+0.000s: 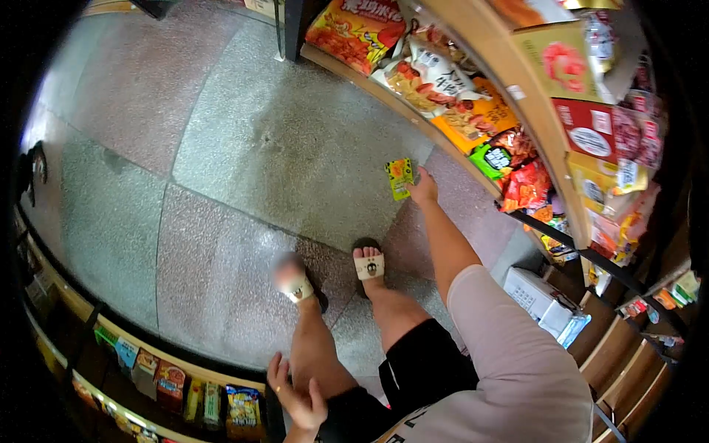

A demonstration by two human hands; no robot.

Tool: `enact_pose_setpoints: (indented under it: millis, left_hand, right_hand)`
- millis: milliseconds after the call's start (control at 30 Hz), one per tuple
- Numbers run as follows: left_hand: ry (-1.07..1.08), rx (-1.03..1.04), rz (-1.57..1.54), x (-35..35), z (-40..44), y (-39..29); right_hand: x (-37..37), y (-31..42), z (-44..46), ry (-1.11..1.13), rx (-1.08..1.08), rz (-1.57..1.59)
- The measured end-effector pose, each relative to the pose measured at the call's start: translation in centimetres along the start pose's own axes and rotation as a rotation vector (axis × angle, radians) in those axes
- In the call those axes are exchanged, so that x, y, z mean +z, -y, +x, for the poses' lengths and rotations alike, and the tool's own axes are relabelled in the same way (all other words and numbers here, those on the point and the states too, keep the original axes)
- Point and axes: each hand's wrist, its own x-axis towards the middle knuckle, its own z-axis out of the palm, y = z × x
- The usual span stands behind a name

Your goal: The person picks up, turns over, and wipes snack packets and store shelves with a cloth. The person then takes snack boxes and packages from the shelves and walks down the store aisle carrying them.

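Observation:
A small yellow-green packet (399, 179) is held out over the floor, right of centre, pinched in my right hand (423, 187). That arm is stretched forward beside the snack shelf, and the packet hangs clear of the shelf. Low in the view my left hand (297, 391) hangs near my thigh with its fingers apart and nothing in it. Packaged snacks nearest the right hand are a green packet (490, 159) and a red packet (526, 184) on the lower shelf.
A wooden shelf (539, 88) with bags and boxes curves along the right. Below it stands a white box (535, 299). At lower left another shelf (125, 328) holds packaged goods. My sandalled feet are on the tiled floor (251, 133).

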Motion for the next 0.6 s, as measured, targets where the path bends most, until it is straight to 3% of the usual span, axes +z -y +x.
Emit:
enact_pose_setpoints:
  millis: [67,133,167,233,267,467,600]
  left_hand:
    - [0.015,0.003,-0.019,-0.4,1.2,0.3]
    - [0.003,0.119,0.062,-0.9,3.4,-0.7]
    - [0.014,0.121,0.073,-1.0,3.7,-0.5]
    - [0.027,0.056,0.08,-0.6,3.6,-0.7]
    - [0.037,-0.004,0.072,-0.6,3.4,-1.0]
    - [-0.007,0.107,0.147,0.4,1.7,-0.7]
    - [-0.018,0.168,0.401,1.4,-1.5,-1.3]
  right_hand:
    - [3.6,-0.7,1.4,-0.004,0.025,0.033]
    - [8.0,-1.7,3.3,-0.2,0.007,-0.068]
    - [7.7,-0.3,3.1,-0.194,0.007,-0.058]
    - [6.2,1.6,2.3,0.032,0.274,-0.021]
    - [6.5,1.7,1.6,0.029,0.276,-0.011]
    - [-2.6,5.6,-8.1,0.08,-0.073,0.16]
    - [-16.6,9.9,-18.0,0.379,-0.346,0.527]
